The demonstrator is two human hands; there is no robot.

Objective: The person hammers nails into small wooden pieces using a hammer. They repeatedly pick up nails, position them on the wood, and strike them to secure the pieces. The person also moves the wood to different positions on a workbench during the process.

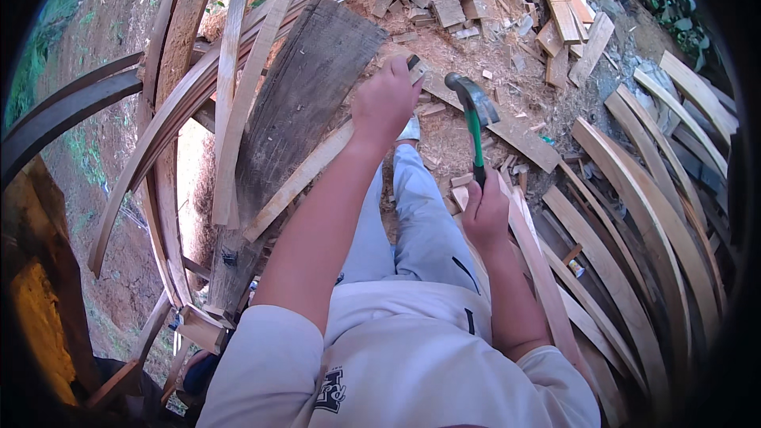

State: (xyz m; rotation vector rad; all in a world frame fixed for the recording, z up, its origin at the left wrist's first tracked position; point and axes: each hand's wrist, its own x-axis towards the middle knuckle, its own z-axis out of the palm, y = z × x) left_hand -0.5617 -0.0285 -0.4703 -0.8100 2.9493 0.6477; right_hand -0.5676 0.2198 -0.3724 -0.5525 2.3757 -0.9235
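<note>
My right hand [486, 210] grasps the green-handled hammer [475, 128], shaft pointing away from me, head right of my left hand [387, 101], which clasps a dark-ended piece [413, 63].

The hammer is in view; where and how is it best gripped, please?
Probably by the dark lower end of its green handle, coming from the picture's lower right, as the right hand does: the slim handle runs down, away from the curved metal head, which stays clear of the fingers.
</note>
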